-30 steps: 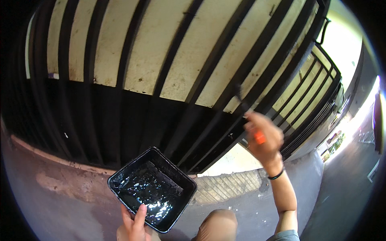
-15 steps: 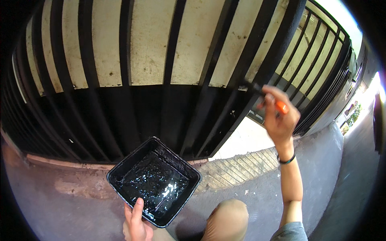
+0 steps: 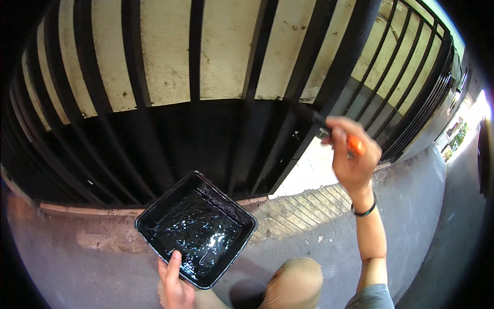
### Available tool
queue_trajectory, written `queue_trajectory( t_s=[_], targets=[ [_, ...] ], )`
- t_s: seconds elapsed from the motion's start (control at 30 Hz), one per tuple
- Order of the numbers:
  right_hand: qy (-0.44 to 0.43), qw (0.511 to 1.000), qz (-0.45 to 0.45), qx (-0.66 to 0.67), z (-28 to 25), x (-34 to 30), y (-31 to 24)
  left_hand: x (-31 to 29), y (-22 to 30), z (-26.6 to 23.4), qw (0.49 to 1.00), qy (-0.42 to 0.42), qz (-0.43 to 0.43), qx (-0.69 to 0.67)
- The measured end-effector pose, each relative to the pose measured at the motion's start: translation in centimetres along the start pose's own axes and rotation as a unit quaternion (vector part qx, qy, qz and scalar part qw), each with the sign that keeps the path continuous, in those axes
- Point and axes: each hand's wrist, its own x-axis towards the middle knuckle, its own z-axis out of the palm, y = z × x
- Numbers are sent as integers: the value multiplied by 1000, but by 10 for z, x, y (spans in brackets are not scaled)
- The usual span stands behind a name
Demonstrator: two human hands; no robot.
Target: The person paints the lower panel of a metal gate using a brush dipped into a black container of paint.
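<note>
My left hand [image 3: 175, 282] grips the near corner of a square black tray [image 3: 149, 225], thumb over the rim. Glossy black paint [image 3: 198, 234] covers the tray's floor. In my right hand [image 3: 355, 154] is a paintbrush with an orange handle [image 3: 356, 145]; my fingers are closed round it. Its dark bristle end points up and left at the metal gate [image 3: 206, 134], close to the bars near the gate's right edge. Against the black metal the tip is blurred, and I cannot tell whether it touches.
Cream panels [image 3: 224, 49] show between the gate's upper black bars. A second barred section [image 3: 406, 67] stands to the right, past a gap with a pale tiled floor [image 3: 309, 167]. A ridged concrete strip [image 3: 303, 211] runs along the gate's foot. My bent knee [image 3: 296, 283] is below.
My right hand and the brush have moved slightly down and left along the gate. The view has shifted a little; the tray stays in my left hand, almost unmoved.
</note>
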Motion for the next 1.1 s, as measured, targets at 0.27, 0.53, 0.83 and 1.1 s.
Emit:
queue_trajectory(
  t_s=[0.27, 0.53, 0.83, 1.1],
  targets=[
    [153, 981, -114, 18, -6, 72, 17, 1, 4, 11, 1000, -24, 0, -8],
    [-94, 990, -80, -62, 5, -26, 1, 5, -2, -2, 1000, -19, 0, -5],
    [160, 955, -214, -129, -17, 101, 7, 4, -1, 3, 999, 11, -30, -23],
    [-102, 893, -272, -344, -14, 17, 10, 6, 0, 2, 1000, 11, -22, -10]
  ],
)
